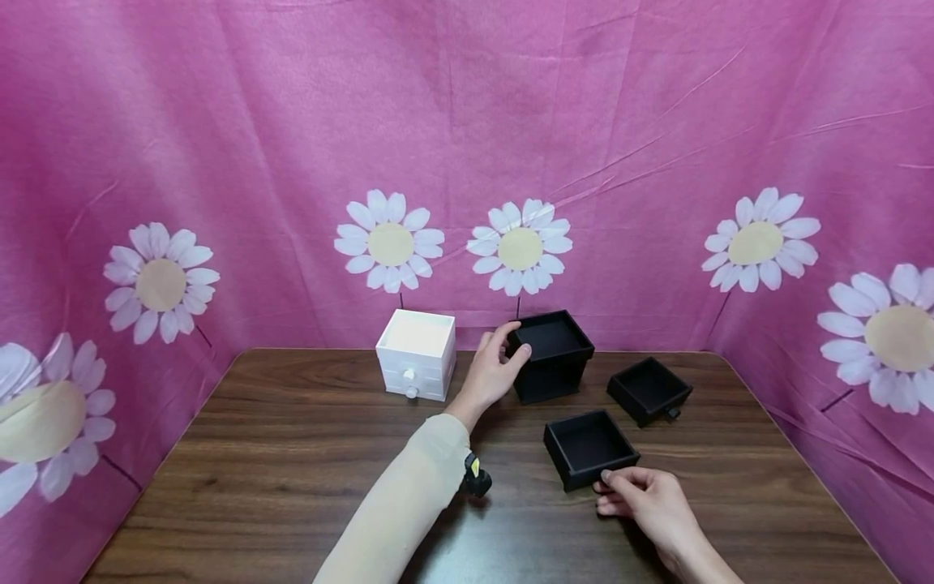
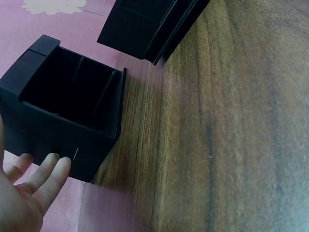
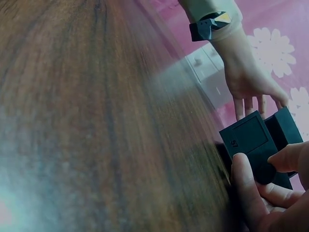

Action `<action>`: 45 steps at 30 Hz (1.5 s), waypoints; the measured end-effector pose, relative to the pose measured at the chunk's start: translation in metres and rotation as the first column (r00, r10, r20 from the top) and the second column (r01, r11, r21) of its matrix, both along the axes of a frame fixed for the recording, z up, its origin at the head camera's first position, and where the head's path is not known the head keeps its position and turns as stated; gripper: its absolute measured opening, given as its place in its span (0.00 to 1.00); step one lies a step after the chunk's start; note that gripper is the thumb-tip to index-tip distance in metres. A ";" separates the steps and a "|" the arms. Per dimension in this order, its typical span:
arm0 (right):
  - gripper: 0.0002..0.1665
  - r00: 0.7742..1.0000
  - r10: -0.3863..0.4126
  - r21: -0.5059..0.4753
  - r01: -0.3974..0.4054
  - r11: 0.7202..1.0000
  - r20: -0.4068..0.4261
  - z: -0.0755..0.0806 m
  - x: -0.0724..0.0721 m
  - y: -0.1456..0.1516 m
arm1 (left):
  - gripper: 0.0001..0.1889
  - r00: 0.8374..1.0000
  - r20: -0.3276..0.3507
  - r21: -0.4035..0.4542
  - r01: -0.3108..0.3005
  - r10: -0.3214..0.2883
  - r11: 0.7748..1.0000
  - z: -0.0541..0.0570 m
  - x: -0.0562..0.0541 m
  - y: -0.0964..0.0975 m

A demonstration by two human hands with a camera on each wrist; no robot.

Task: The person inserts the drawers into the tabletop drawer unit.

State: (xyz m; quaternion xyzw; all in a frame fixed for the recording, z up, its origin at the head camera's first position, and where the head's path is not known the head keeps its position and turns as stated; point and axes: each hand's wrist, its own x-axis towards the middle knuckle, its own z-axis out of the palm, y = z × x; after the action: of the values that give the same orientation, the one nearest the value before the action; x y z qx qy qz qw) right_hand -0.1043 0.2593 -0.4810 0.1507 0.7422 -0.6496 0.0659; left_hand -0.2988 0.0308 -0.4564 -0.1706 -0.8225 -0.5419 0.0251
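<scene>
A black drawer cabinet (image 1: 552, 357) with an open front stands near the table's back edge. My left hand (image 1: 490, 369) holds its left side, thumb toward the front and fingers along the side wall; in the left wrist view, fingertips (image 2: 62, 166) lie against that wall. In front of it, the first black drawer (image 1: 589, 448) faces up with nothing visible inside. My right hand (image 1: 652, 504) pinches this drawer's front at the round knob (image 3: 265, 172), as the right wrist view shows. A second black drawer (image 1: 649, 389), with its own knob, sits to the right, apart from both hands.
A white drawer cabinet (image 1: 416, 357) with knobs on its front stands left of the black one, near my left forearm. The brown wooden table (image 1: 277, 487) ends at a pink curtain (image 1: 467, 122) with daisies. A black band device (image 1: 477, 477) is on my left wrist.
</scene>
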 end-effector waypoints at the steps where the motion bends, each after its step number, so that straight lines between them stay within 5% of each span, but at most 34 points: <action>1: 0.14 1.000 0.000 -0.001 0.000 1.000 -0.003 0.000 0.000 0.000 | 0.28 1.000 0.000 0.000 0.000 0.000 1.000 0.000 0.000 0.000; 45: 0.14 0.997 -0.051 -0.015 0.050 0.999 -0.063 0.004 -0.045 -0.013 | 0.28 1.000 -0.001 0.017 -0.004 0.004 1.000 -0.001 -0.001 0.001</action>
State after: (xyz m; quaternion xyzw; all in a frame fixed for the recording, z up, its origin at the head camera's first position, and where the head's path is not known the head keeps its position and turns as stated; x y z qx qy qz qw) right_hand -0.1490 0.2462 -0.4774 0.1484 0.7354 -0.6606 0.0269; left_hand -0.2996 0.0315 -0.4575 -0.1691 -0.8182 -0.5488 0.0280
